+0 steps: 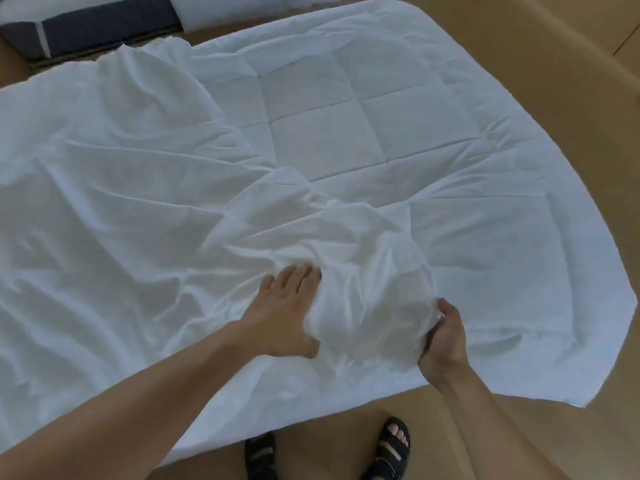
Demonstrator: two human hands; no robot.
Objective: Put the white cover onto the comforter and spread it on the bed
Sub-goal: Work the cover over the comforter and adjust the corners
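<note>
A white quilted comforter (346, 133) lies spread flat on the tan floor. The thin white cover (114, 209) lies wrinkled over its left half and near edge, with a bunched fold (363, 289) between my hands. My left hand (287, 310) presses on the cover with fingers spread and the thumb against the fold. My right hand (445, 344) grips the bunched cover at the near edge, its fingers curled into the cloth.
The tan floor (519, 81) surrounds the bedding. A dark mattress edge (93, 29) with white bedding (249, 8) lies at the far left. My feet in black sandals (391, 448) stand at the comforter's near edge.
</note>
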